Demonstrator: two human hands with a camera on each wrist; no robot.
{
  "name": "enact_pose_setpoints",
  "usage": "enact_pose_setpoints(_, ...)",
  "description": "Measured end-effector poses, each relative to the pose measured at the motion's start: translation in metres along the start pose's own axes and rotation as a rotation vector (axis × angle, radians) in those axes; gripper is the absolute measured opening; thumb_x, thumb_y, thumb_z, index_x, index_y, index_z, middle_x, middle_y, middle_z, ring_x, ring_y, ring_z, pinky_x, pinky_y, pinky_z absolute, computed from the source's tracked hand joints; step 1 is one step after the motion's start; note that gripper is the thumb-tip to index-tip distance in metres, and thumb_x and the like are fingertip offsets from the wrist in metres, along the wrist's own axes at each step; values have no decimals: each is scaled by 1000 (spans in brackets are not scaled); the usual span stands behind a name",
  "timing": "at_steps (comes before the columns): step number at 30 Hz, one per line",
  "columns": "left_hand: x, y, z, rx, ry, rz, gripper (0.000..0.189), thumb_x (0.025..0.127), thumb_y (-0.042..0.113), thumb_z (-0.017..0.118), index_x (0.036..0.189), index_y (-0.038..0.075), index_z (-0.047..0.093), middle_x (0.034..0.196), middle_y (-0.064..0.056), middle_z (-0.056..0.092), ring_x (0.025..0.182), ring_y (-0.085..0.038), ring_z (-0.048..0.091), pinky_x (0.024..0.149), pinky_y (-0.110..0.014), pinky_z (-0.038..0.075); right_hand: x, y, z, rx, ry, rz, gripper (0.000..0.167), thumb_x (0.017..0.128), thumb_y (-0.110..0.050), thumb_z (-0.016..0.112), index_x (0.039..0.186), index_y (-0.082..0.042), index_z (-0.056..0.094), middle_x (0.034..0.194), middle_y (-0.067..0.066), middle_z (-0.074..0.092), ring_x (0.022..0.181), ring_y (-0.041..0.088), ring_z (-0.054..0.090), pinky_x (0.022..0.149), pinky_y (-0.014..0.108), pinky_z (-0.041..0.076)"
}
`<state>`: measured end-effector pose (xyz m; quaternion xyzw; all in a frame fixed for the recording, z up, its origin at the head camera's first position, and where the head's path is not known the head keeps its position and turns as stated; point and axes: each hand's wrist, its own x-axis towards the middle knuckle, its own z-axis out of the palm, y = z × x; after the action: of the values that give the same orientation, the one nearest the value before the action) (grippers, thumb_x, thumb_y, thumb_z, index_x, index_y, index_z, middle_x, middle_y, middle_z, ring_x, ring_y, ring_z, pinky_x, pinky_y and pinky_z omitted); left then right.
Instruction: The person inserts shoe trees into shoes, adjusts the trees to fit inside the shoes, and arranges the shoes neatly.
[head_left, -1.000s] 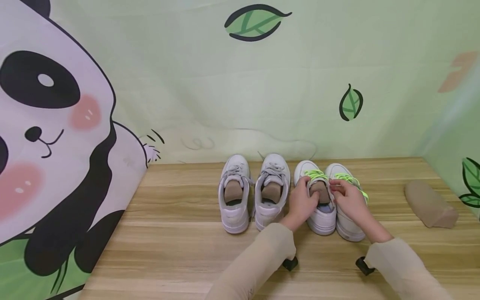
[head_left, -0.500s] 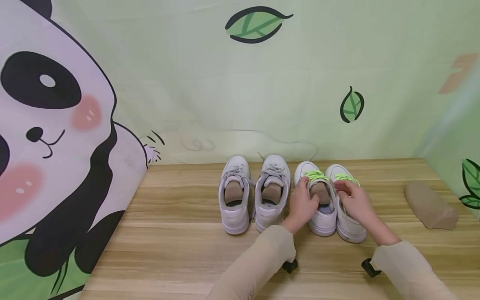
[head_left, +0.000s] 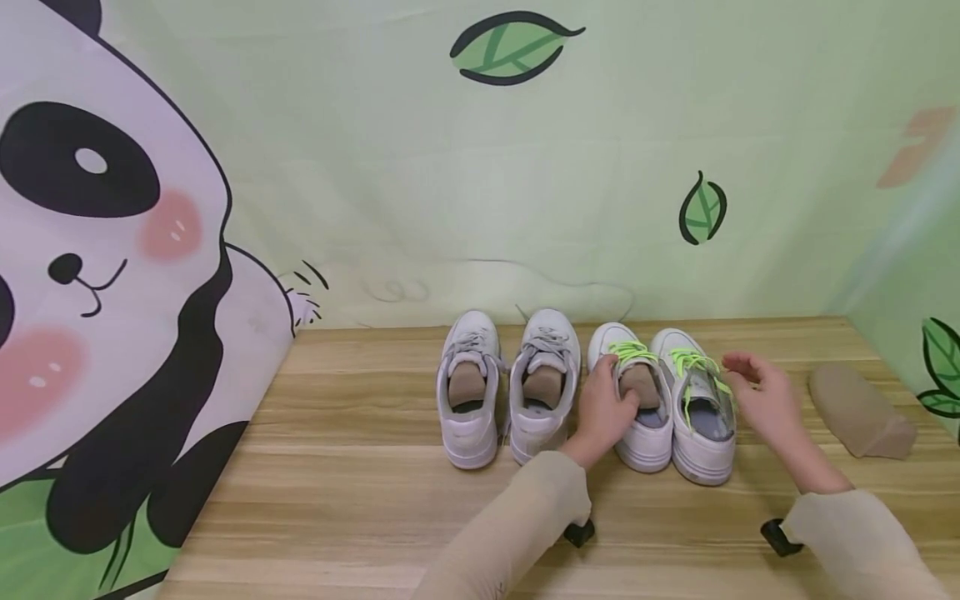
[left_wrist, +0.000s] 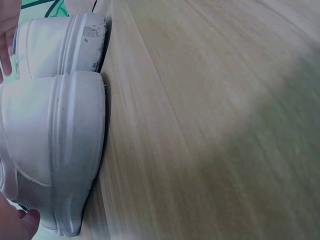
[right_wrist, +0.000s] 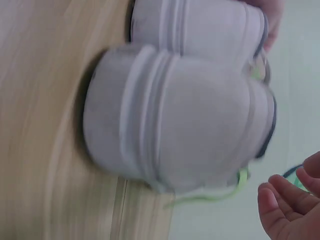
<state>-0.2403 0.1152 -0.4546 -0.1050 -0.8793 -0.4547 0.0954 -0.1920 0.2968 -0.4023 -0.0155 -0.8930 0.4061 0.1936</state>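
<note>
Nearest, well in front of the inner green-laced shoe (head_left: pixel 647 448), the person's beige sleeves (head_left: pixel 517 517) reach over the wooden table (head_left: pixel 337 500), a black wrist piece (head_left: pixel 782 537) below each cuff. The left hand (head_left: pixel 606 408) grips that shoe by its left side, fingers outside and thumb over the opening, where a brown insert (head_left: pixel 643 385) sits. Touching it on the right is the outer green-laced shoe (head_left: pixel 703 457); beyond that, the right hand (head_left: pixel 767 404) hangs with fingers loosely bent, holding nothing. Well to its right lies a loose brown insert (head_left: pixel 858 412). To its left stand two grey-laced shoes (head_left: pixel 468 437), each with a brown insert inside. Behind it rises a pale green backdrop (head_left: pixel 375 167) with leaves and, far left, a panda (head_left: pixel 120 333).
</note>
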Motion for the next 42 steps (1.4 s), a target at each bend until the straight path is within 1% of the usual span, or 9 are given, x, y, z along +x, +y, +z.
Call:
enact_pose_setpoints(5,0,0,0,-1,-5,-4,51,73,13,58,121,12,44,118,-5,56,107,-18,52,89,-27,40,1,11,-15,-38,81,45,29,86,-6,44,109,10,52,106,28,55,81,-15,39,64,5,31)
enact_pose_setpoints(10,0,0,0,5,-14,-14,51,73,13,58,122,12,44,119,-5,55,108,-18,51,90,-27,40,0,22,-26,-61,60,104,37,89,-15,41,118,9,46,117,28,49,101,27,46,67,11,30)
enact_pose_setpoints(15,0,0,0,0,-15,-15,51,73,14,58,122,13,44,119,-5,55,108,-18,51,90,-28,40,0,32,-34,-62,32,151,44,90,-19,39,125,8,40,127,29,42,112,42,38,71,19,30)
enact_pose_setpoints(18,-1,0,0,-5,-14,-14,51,74,14,58,122,13,44,119,-5,55,108,-18,51,90,-28,40,-1,35,-39,-80,27,157,47,91,-23,38,128,6,36,128,31,39,88,29,52,63,19,32)
enact_pose_setpoints(21,-1,-1,0,-8,-11,-11,50,74,15,59,122,13,44,118,-5,55,108,-18,51,89,-28,40,-2,39,-43,-112,32,161,51,91,-28,38,130,4,35,88,25,58,48,12,42,45,21,33)
enact_pose_setpoints(23,-1,-1,0,-11,-9,-11,50,74,15,59,122,13,44,118,-5,55,107,-18,52,89,-28,40,-2,41,-46,-137,35,163,53,91,-31,38,131,3,34,72,22,55,41,15,38,45,29,36)
enact_pose_setpoints(26,-1,-2,0,-15,-7,-11,50,74,15,60,121,13,44,118,-5,55,107,-18,52,89,-27,40,-4,45,-49,-160,49,172,54,91,-33,39,132,2,33,86,30,55,79,39,52,70,47,40)
enact_pose_setpoints(29,-2,-1,0,-20,-8,-13,50,74,15,60,121,13,44,118,-5,55,107,-18,51,89,-28,40,-5,50,-53,-151,53,170,56,91,-33,40,133,3,30,128,36,33,113,55,25,86,62,22)
enact_pose_setpoints(42,-3,-2,0,-28,-9,1,50,74,14,60,122,12,44,118,-6,56,108,-17,51,90,-27,40,-9,65,-63,-401,154,205,61,89,-38,39,128,9,32,135,31,26,127,46,12,96,62,11)
